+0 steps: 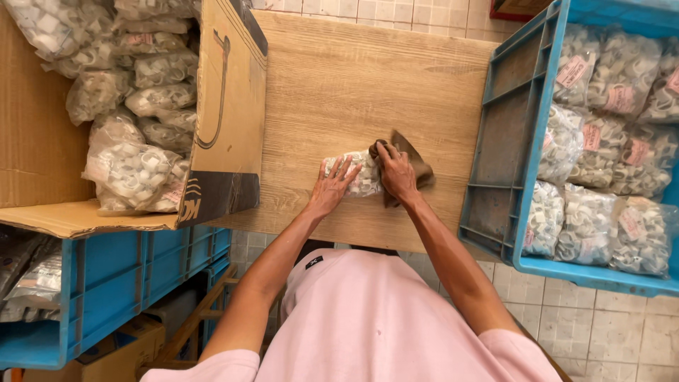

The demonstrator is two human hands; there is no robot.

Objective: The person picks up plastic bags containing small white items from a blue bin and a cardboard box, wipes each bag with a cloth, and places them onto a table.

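While the left hand [331, 185] lies flat with fingers spread on one end of a small clear bag [357, 173] of white plastic pieces, the right hand [396, 173] presses a brown cloth [417, 166] against the bag's other end, fingers curled over the cloth and gripping it. The bag rests on the wooden counter [353, 85], directly under both hands. Off to the left of the left hand stands an open cardboard box [226, 106] heaped with similar bags; to the right of the right hand sits a blue crate [506, 141] holding more bags with pink labels. Below the box, another blue crate [106, 283] is partly visible. The likely trouble lies in the bag's slippery film: a hard wipe from the right hand could push it out from under the open left palm and toward the counter's near edge. The cloth could also snag and tear the thin plastic, spilling pieces.
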